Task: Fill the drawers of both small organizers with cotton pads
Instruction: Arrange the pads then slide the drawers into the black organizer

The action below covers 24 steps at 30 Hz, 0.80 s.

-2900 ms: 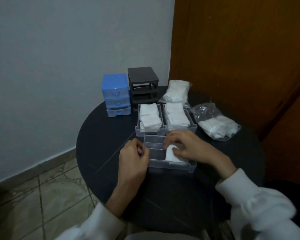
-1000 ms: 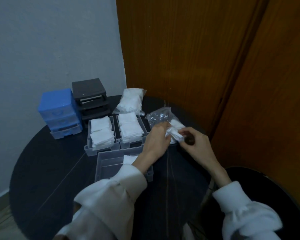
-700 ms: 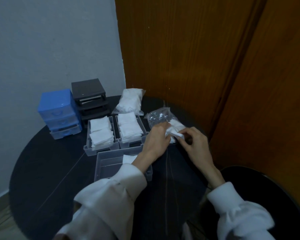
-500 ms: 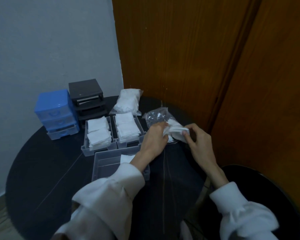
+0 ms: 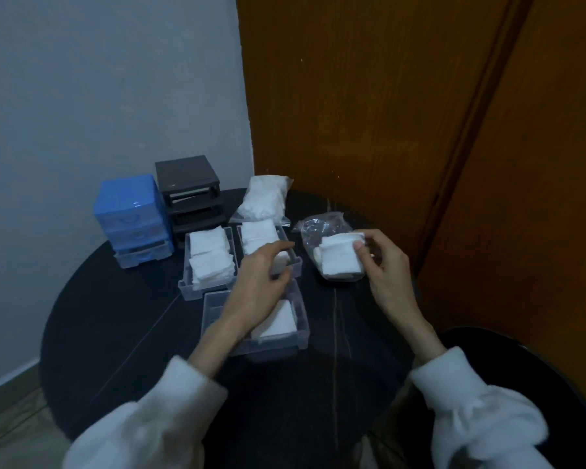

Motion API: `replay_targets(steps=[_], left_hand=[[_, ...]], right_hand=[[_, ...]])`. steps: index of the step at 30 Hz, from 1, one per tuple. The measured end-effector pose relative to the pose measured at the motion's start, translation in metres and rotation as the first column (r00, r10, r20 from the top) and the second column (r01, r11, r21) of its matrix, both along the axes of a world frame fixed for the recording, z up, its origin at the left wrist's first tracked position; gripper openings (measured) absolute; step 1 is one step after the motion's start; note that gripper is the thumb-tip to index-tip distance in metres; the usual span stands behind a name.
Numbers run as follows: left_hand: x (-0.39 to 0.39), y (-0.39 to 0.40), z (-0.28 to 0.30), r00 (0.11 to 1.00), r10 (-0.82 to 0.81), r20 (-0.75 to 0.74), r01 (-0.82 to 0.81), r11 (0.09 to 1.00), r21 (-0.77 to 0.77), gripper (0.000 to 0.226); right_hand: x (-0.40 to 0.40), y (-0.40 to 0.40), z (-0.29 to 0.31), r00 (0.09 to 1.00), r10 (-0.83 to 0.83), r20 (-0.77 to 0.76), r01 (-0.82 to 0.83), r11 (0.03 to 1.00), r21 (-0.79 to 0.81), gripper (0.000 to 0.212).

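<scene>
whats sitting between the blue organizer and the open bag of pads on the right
In the head view, two pulled-out drawers packed with cotton pads sit side by side between the blue organizer and the open bag; the left hand hovers over the nearer one.

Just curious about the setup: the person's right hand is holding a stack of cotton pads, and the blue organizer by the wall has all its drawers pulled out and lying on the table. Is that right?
Not quite. The right hand does hold the stack of cotton pads, but the blue organizer keeps its drawers in. The head view shows the black organizer standing hollow, and three clear drawers on the table.
</scene>
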<state>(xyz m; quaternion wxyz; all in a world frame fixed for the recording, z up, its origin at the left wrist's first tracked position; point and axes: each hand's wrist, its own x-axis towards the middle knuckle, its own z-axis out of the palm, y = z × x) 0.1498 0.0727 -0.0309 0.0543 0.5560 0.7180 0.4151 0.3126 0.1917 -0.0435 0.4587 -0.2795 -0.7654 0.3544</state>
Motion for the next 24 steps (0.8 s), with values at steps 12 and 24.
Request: replay_targets(steps=[12,24], left_hand=[[-0.042,-0.088,-0.037,0.961,0.201,0.189,-0.225,0.967,0.118,0.034],[-0.043,-0.094,-0.042,0.856,0.082,0.510,-0.166,0.979,0.120,0.034]], right_hand=[[-0.095,-0.049,0.008,0.822,0.522,0.226,-0.512,0.852,-0.106,0.008],[-0.113,-0.068,0.003,0.708,0.617,0.343,-0.593,0.784,-0.184,0.004]])
